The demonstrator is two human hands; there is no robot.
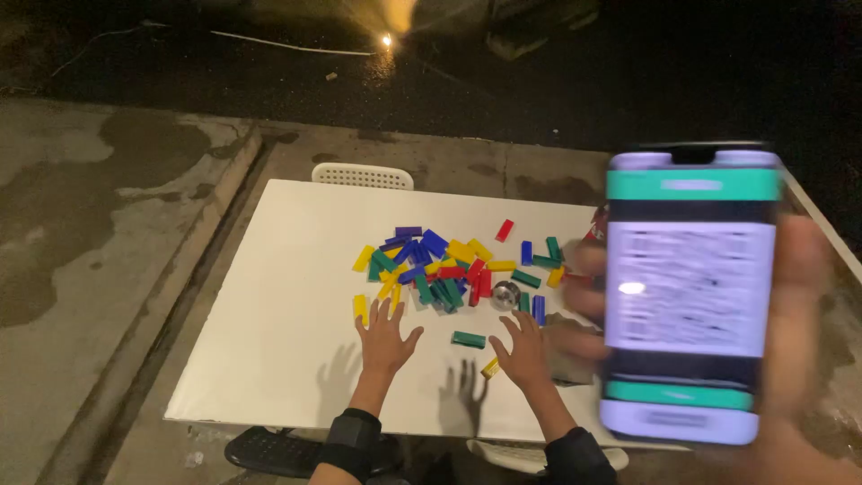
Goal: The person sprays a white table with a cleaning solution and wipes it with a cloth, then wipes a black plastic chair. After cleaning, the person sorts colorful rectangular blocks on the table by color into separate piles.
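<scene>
**nightowl_42:** So what's going on at the white table (287, 296)? Both hands are hovering over it, right?

**brickfan:** Yep. The left hand (384, 339) is stretching out flat with the fingers spread wide, gripping nothing. It's sitting just below a yellow block (360, 308) at the near left edge of the heap. The right hand (523, 352) is doing the same, fingers fanned and holding nothing, with a green block (468, 339) just to its left and another small yellow block (490, 366) right by its thumb side.

**nightowl_42:** And the heap itself?

**brickfan:** The pile of coloured blocks (449, 265) is lying loose in the middle of the table: blue, yellow, green and red pieces jumbled together. A lone red block (505, 230) is lying a bit apart at the far side. A small shiny round thing (505, 293) is sitting among the pieces; I think it's metal, but it's too small to say what it is.

**nightowl_42:** What's that big blur on the right?

**brickfan:** Somebody's other hand (799, 305) is holding a phone (690, 287) up close to the camera, screen facing us, all blurry. It's covering the table's right end.

**nightowl_42:** Anything else?

**brickfan:** A white plastic chair (363, 175) is poking out behind the far edge, on wet concrete ground (81, 207).
</scene>
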